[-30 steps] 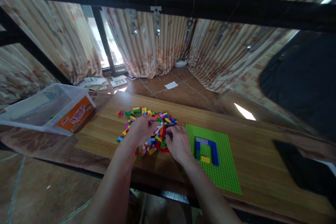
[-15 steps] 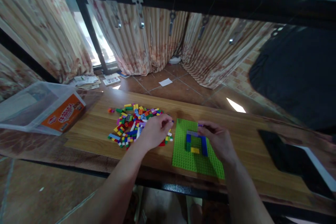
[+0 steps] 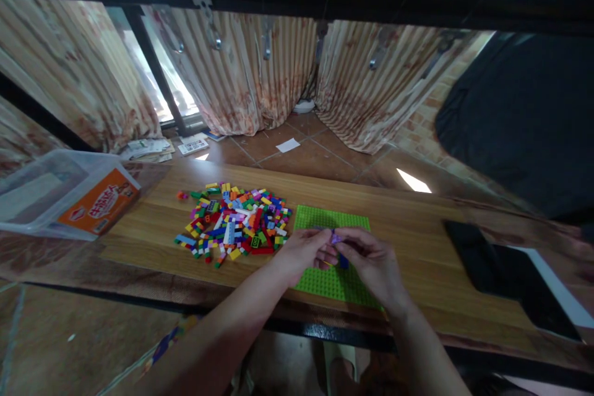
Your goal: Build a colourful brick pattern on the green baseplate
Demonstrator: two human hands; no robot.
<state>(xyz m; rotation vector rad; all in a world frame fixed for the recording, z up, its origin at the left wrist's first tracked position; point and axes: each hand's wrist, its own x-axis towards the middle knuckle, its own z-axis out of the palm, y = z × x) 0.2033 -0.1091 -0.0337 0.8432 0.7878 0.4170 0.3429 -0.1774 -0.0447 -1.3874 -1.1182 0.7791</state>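
Observation:
A green baseplate lies on the wooden table, with a blue brick frame on it mostly hidden under my hands. My left hand and my right hand meet above the plate, both with fingers pinched. Between their fingertips sits a small purple brick. A heap of several loose coloured bricks lies just left of the plate, apart from both hands.
A clear plastic box with an orange label lies on its side at the table's left end. A black tablet-like slab rests at the right. A black bar crosses overhead; curtains and tiled floor lie beyond.
My left hand left the brick heap and moved right over the plate. My right hand came back toward it, and both now pinch the purple brick together.

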